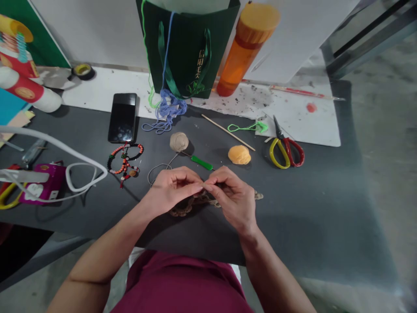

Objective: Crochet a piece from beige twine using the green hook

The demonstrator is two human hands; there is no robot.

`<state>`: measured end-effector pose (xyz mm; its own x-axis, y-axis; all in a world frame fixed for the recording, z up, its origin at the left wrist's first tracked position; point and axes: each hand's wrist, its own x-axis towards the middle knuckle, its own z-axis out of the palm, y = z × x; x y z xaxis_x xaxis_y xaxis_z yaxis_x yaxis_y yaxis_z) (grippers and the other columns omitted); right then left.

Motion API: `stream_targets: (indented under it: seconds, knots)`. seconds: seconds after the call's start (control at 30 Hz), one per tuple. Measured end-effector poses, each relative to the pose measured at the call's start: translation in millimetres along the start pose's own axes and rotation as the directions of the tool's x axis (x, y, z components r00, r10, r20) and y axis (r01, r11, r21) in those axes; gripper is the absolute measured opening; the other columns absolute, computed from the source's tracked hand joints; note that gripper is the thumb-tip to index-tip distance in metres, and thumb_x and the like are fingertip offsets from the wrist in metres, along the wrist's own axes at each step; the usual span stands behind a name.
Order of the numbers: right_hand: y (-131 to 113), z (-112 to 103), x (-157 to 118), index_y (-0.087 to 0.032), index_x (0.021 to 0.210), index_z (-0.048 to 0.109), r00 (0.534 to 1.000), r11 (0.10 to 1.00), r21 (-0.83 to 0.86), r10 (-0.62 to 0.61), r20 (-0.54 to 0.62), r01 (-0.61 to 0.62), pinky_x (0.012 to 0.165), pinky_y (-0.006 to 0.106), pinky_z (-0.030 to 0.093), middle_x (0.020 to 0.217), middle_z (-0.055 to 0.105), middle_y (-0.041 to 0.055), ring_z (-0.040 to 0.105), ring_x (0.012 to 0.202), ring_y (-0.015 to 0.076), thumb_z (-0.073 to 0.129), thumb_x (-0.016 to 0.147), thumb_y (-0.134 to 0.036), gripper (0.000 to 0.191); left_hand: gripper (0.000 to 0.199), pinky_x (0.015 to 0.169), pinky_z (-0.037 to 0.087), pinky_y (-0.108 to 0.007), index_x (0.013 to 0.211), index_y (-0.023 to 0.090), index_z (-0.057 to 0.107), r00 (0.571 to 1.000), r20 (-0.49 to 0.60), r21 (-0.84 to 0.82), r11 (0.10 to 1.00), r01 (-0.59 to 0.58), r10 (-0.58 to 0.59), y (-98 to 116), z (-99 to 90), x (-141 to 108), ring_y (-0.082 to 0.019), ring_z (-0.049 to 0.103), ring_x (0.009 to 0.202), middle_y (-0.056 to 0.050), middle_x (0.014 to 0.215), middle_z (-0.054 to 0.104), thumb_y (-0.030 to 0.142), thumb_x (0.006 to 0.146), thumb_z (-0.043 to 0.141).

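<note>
My left hand [172, 189] and my right hand [232, 195] meet fingertip to fingertip near the table's front edge. Both pinch a brown crocheted piece [182, 211], which hangs below the fingers and shows again to the right of my right hand. Much of it is hidden by the hands. Grey-beige yarn runs in a loop from a small ball [179, 141] down toward my left hand. A crochet hook with a green handle [202, 162] lies just beyond the fingertips. Beside it on the right sits a yellow yarn ball [239, 154].
Scissors [286, 148] and a thin stick [228, 132] lie beyond my right hand. A phone [123, 117], beads [125, 161] and a white cable [81, 156] are on the left. At the back stand a green bag [185, 52] and an orange bottle [244, 52], near blue yarn [169, 108].
</note>
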<state>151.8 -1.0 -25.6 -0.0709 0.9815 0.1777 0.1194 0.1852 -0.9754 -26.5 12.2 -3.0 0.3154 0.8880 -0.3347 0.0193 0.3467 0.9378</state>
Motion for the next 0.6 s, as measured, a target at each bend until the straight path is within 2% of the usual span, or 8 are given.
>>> stream_targets:
  seconds: [0.13,0.3,0.4,0.5,0.6]
  knots:
    - [-0.1,-1.3,-0.1,-0.025,0.079,0.07,0.996,0.996,-0.007,-0.093,0.01,0.093,0.065,0.028,0.052,0.074,0.069,-0.0013,0.064,0.07,0.0145,0.076,0.087,-0.017,0.012,0.018,0.07,0.053,-0.028,0.071,0.017,0.076,0.995,0.029,-0.194,0.976,0.096,-0.092,-1.4,1.5,2.4,-0.012,0.062,0.068,-0.002,0.079,0.07,0.033,0.071,0.084]
    - [-1.8,-4.3,0.0,-0.025,0.082,0.071,0.984,0.985,-0.028,-0.17,0.062,0.172,0.064,0.028,0.052,0.077,0.069,-0.0005,0.063,0.072,0.0144,0.073,0.089,-0.018,0.01,0.025,0.066,0.053,-0.027,0.066,0.016,0.073,0.986,0.1,-0.293,0.944,0.154,-0.13,-6.6,2.7,5.5,-0.011,0.061,0.063,-0.001,0.072,0.067,0.036,0.065,0.088]
    - [-2.7,-5.5,-0.6,-0.025,0.088,0.069,0.993,0.994,0.034,-0.102,0.068,0.1,0.066,0.029,0.053,0.082,0.069,0.0015,0.063,0.075,0.0155,0.073,0.091,-0.029,0.006,0.027,0.066,0.053,-0.026,0.065,0.016,0.07,0.984,0.114,-0.315,0.934,0.166,-0.136,-7.0,2.8,6.2,-0.01,0.061,0.061,0.0,0.069,0.067,0.037,0.065,0.088]
    - [-3.3,-6.0,-0.1,-0.024,0.093,0.066,0.993,0.996,0.086,0.015,0.114,-0.025,0.064,0.029,0.053,0.086,0.067,0.0021,0.062,0.073,0.0149,0.073,0.089,-0.04,0.018,0.027,0.065,0.053,-0.026,0.066,0.016,0.067,0.991,0.071,-0.306,0.943,0.132,-0.115,-3.5,3.2,5.1,-0.01,0.061,0.059,0.001,0.066,0.067,0.036,0.067,0.086]
    - [-3.9,-5.6,1.3,-0.023,0.088,0.065,0.987,0.993,0.096,0.048,0.154,-0.064,0.064,0.028,0.052,0.085,0.065,0.0016,0.06,0.072,0.014,0.075,0.087,-0.04,0.019,0.024,0.065,0.053,-0.025,0.071,0.017,0.066,0.998,0.019,-0.238,0.969,0.07,-0.067,1.7,4.4,2.6,-0.01,0.061,0.06,0.001,0.066,0.066,0.034,0.07,0.083]
